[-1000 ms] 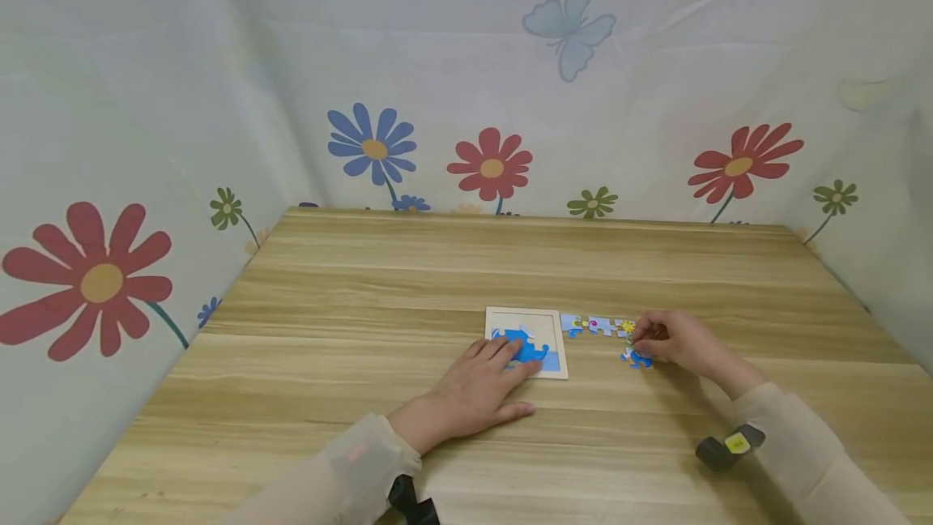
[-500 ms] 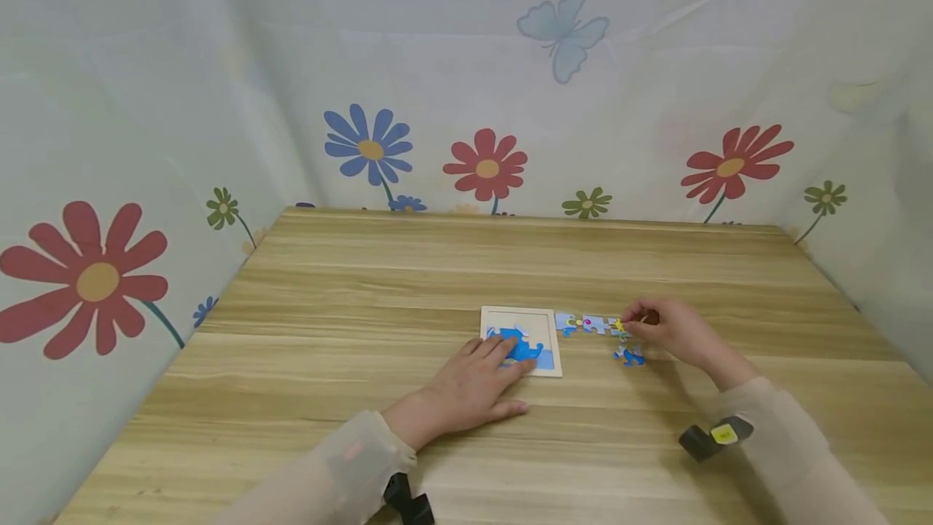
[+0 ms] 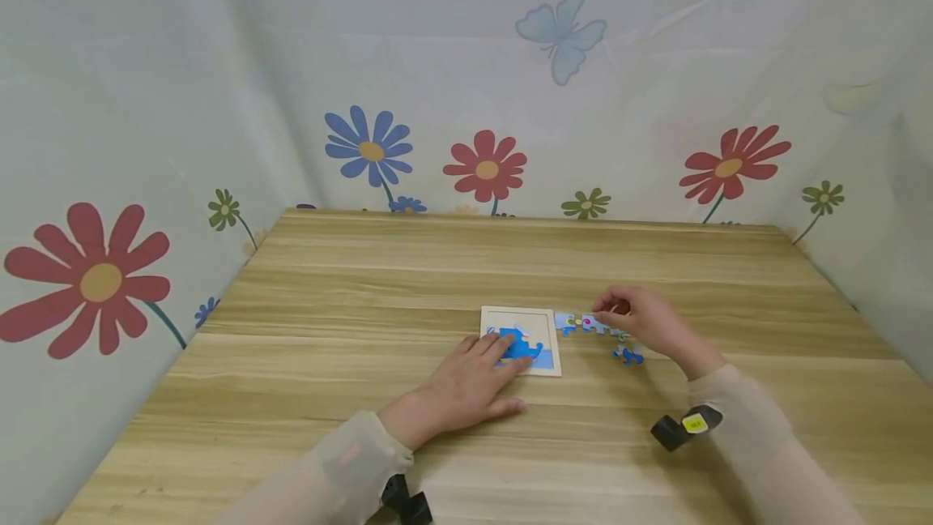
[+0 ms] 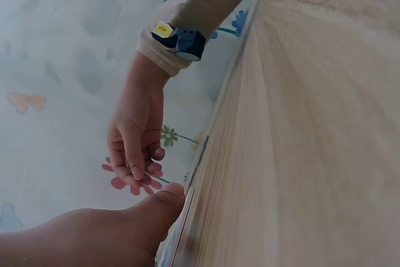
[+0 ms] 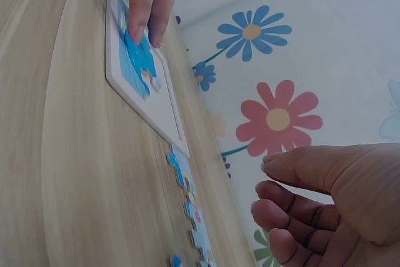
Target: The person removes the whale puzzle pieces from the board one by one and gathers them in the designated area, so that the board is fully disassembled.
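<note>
A square wooden puzzle tray lies on the table, its lower part filled with blue jigsaw pieces. My left hand rests with extended fingers on those pieces; its thumb lies off the tray. Along the tray's upper right side runs a row of light blue jigsaw pieces with colourful prints. Over the right part of this row hovers my right hand, hiding some of it. In the right wrist view, its thumb and loosely bent fingers are apart, and nothing shows between them. Below the hand lies a blue-and-white jigsaw piece.
The wood-grain table reaches back to a white curtain printed with flowers and a butterfly. Black devices are strapped at both wrists.
My right hand has moved left and slightly up, from beside the blue-and-white jigsaw piece to above the row. The left hand stays on the tray.
</note>
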The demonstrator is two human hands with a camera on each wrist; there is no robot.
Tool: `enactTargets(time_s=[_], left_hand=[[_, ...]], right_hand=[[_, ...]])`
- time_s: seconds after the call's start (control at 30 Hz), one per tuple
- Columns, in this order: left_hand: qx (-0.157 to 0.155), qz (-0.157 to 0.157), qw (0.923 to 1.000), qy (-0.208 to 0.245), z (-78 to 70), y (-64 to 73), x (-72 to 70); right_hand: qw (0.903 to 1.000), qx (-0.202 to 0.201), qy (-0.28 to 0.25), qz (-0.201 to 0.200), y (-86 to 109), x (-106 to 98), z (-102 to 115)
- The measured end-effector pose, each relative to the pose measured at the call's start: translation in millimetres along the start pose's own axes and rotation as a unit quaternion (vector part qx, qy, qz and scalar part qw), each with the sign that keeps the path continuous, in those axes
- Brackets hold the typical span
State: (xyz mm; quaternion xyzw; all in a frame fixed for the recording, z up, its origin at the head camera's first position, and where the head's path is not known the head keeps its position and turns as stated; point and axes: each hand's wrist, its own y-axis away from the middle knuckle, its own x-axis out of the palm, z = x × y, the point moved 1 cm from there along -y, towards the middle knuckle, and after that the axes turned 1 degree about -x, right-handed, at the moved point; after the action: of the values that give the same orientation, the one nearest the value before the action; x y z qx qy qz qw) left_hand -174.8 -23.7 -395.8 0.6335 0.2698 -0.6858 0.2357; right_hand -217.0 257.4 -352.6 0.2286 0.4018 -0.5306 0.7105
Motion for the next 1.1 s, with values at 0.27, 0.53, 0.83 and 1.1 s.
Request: enactTargets(time_s=[0.27, 0.53, 0.83, 1.1], left_hand=[[-0.002, -0.012, 0.9999, -0.003, 5.0, 1.7, 5.9], [-0.004, -0.008, 1.0, 0.001, 11.0, 4.4, 5.9], [0.004, -0.012, 0.9999, 0.003, 14.3, 7.2, 6.9], [0.005, -0.018, 0.9997, 0.018, 13.7, 6.9, 7.7]], right_hand=[[0.9997, -0.018, -0.014, 0.001, -13.6, 12, 12], [0.9991, -0.03, -0.028, 0.013, -24.8, 24, 21], [0.9973, -0.045, -0.044, 0.04, -38.8, 47, 31], [0.9971, -0.04, -0.039, 0.051, -44.3, 68, 37]])
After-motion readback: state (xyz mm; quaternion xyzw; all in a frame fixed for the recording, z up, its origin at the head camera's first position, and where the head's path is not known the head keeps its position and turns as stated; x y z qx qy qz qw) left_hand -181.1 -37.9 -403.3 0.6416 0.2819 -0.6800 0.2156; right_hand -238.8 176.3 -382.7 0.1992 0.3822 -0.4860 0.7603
